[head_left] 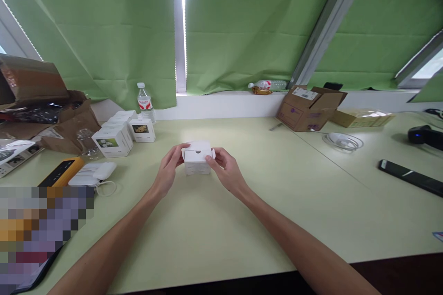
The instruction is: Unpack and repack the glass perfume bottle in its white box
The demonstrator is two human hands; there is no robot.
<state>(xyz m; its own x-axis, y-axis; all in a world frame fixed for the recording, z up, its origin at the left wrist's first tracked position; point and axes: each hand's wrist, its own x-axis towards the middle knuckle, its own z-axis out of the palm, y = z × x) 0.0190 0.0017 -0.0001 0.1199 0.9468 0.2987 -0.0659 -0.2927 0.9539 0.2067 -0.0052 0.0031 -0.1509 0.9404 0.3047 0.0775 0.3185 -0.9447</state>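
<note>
In the middle of the table, a small white cardboard box (197,166) stands upright with its lid flap (198,144) raised at the back and a side flap sticking out on the right. My left hand (170,162) grips the box's left side, its fingers at the upper left corner. On the other side, my right hand (226,166) holds the box by its right edge, thumb on the top right corner and fingers behind the side flap. What lies inside the box cannot be seen.
Similar white boxes (111,140) stand in a group at the left, with a plastic bottle (145,101) behind. Brown cartons (302,109) flank both sides. A coiled white cable (342,140) and a black bar-shaped object (411,177) lie at the right. White adapters (92,173) sit left.
</note>
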